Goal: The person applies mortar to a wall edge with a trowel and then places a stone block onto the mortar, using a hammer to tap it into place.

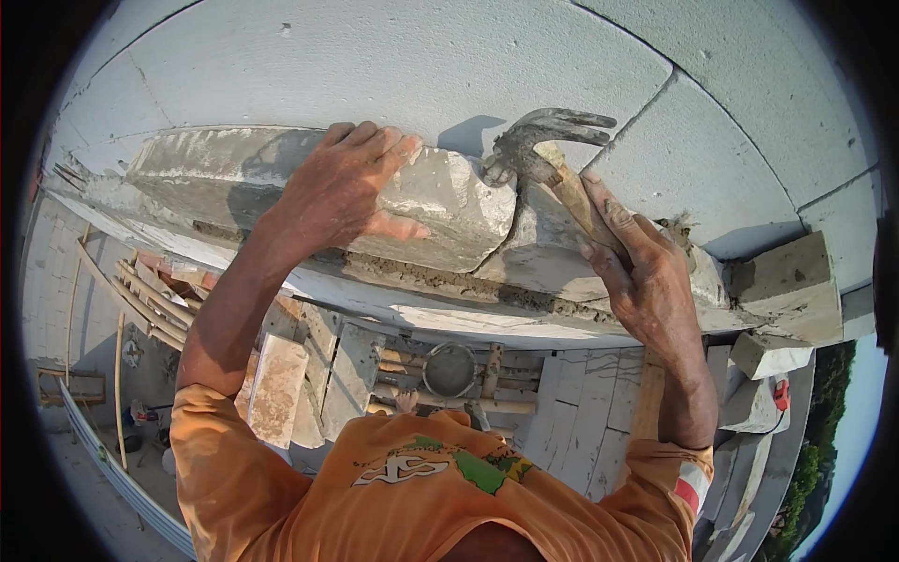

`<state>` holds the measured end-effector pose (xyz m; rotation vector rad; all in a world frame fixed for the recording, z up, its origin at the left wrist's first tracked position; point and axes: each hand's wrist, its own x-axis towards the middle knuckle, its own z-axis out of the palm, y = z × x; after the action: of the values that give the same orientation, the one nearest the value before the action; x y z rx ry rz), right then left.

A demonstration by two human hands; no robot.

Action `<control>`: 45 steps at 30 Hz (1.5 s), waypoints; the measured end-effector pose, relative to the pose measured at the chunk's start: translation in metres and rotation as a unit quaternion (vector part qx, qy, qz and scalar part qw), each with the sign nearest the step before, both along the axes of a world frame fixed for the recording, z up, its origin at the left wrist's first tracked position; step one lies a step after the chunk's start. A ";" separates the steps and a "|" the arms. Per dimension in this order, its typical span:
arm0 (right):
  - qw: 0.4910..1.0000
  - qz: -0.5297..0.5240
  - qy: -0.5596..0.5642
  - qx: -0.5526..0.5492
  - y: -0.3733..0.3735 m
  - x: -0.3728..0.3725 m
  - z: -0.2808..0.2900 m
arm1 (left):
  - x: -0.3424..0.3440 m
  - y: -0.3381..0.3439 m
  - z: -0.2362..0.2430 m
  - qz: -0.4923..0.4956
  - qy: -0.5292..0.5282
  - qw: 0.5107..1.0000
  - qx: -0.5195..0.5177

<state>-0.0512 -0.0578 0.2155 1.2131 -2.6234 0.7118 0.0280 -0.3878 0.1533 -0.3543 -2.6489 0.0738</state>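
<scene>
- Over the front edge of the ledge [449, 319], two bare forearms reach out of the short sleeves of an orange shirt [393, 506].
- The right hand [644, 272] is closed around the wooden handle of a claw hammer [568, 192], with the fingers well up the handle toward the head.
- The hammer's claw points to the right; its striking end is at the upper right corner of a gray block [454, 201], though whether they touch I cannot tell.
- The left hand [351, 187] grips that block, fingers over its top and thumb on its front face, spread fairly wide.
- The gray block lies lengthwise on the ledge, left of a second block [548, 244], a narrow dark gap between them.
- Rough mortar [421, 279] runs beneath the blocks, along the ledge's front edge.
- At the ledge's right end sits a short squared block [796, 281].
- Behind the ledge rises a wall [375, 66] of large pale blocks.
- Well below the ledge are a round bucket [449, 369] with gray contents, flat slabs [278, 389] and wooden poles [154, 304].
- Farthest off, at the right, are green trees [807, 473].
</scene>
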 end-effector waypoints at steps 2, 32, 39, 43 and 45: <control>0.999 -0.018 0.003 0.045 -0.002 0.002 0.004 | -0.003 -0.002 -0.006 -0.008 0.013 1.000 0.009; 0.993 -0.040 -0.089 0.063 -0.006 0.001 0.003 | -0.004 -0.005 -0.011 0.011 -0.003 1.000 0.000; 1.000 -0.001 -0.013 0.020 -0.007 0.002 0.001 | -0.003 -0.007 -0.010 -0.008 0.011 1.000 0.004; 0.999 0.016 0.024 -0.038 -0.005 0.000 -0.006 | -0.004 -0.009 -0.014 0.002 0.021 1.000 -0.007; 0.999 0.016 0.030 -0.043 -0.006 0.000 -0.007 | -0.005 -0.008 -0.009 -0.003 0.017 1.000 -0.010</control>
<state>-0.0510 -0.0634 0.2090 1.2342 -2.5036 0.7725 0.0229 -0.3958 0.1444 -0.3635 -2.6152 0.1049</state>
